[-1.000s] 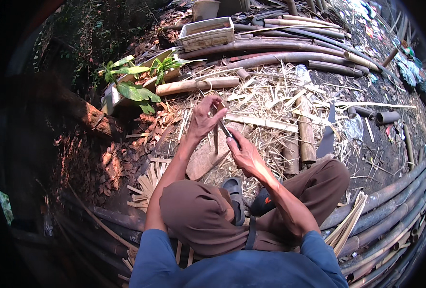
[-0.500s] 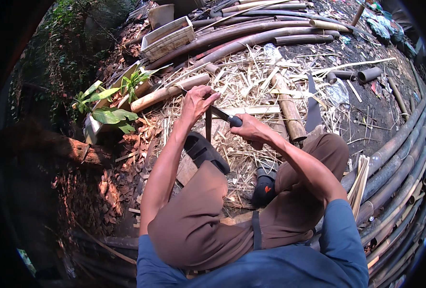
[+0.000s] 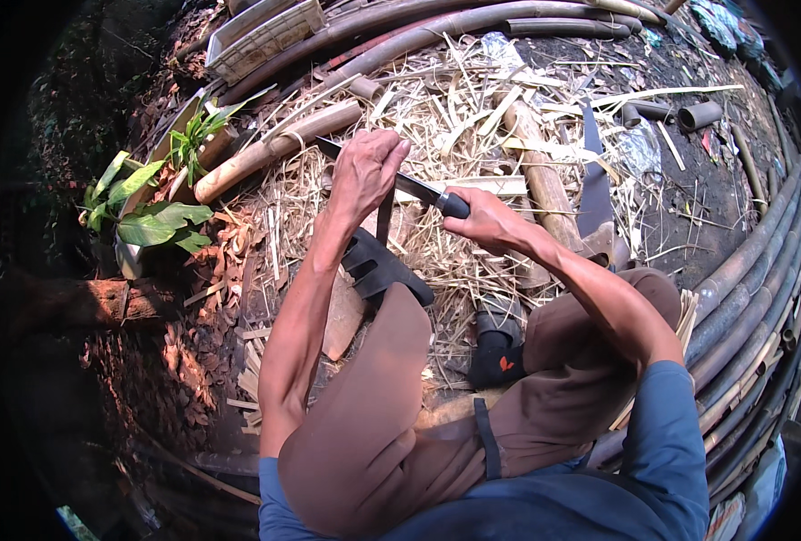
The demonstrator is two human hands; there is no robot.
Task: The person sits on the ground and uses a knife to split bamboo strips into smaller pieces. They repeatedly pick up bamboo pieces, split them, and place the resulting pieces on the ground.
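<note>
My right hand (image 3: 483, 219) is closed around the black handle of a knife (image 3: 420, 189). Its long blade slants up and left, passing under my left hand (image 3: 362, 173), and the tip shows beyond the wrist. The fingers of my left hand are closed at the top of a dark bamboo strip (image 3: 384, 219), which hangs down below the blade between my feet. How the blade meets the strip is hidden behind the left hand.
Pale shavings (image 3: 454, 135) cover the ground ahead. A saw (image 3: 594, 176) lies beside a bamboo piece (image 3: 544, 180) at the right. Long bamboo poles (image 3: 761, 279) are stacked along the right. Leafy plants (image 3: 152, 225) and a crate (image 3: 265, 41) stand at the left.
My view has shifted, so the plants and crate sit further left and higher. Both hands keep their hold on the knife and strip; more of the blade tip shows beyond the left hand.
</note>
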